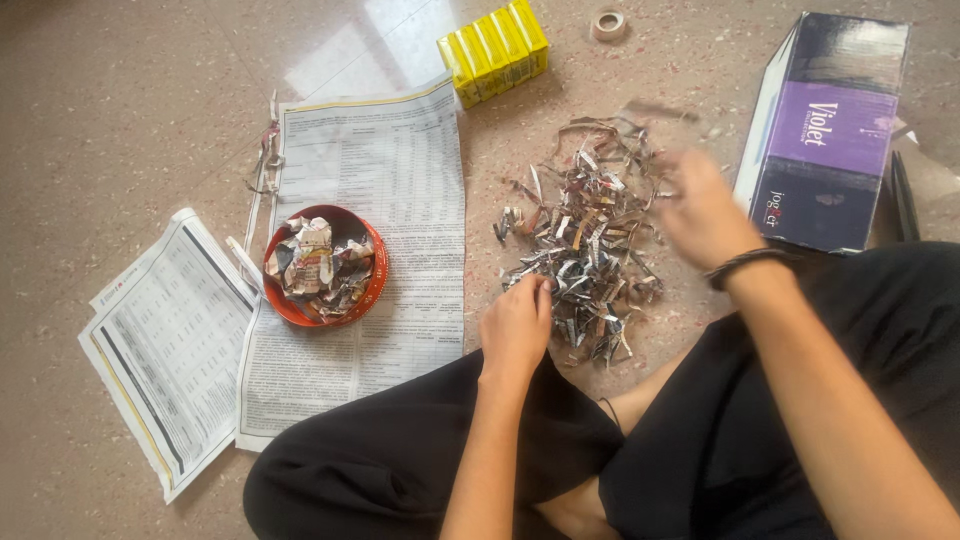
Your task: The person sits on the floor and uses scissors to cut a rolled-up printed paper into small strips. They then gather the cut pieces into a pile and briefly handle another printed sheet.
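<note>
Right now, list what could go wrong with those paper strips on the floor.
The right hand is blurred over the loose strip pile, so it could scatter strips across the floor. The left hand pinches strips at the pile's edge and may drag others along. The red bowl looks nearly full of crumpled paper, so more might spill.

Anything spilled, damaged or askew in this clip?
Nothing spilled. The paper strips lie in a loose heap straight on the floor, under both hands. The purple box sits askew on torn brown paper. The right hand is motion-blurred.
</note>
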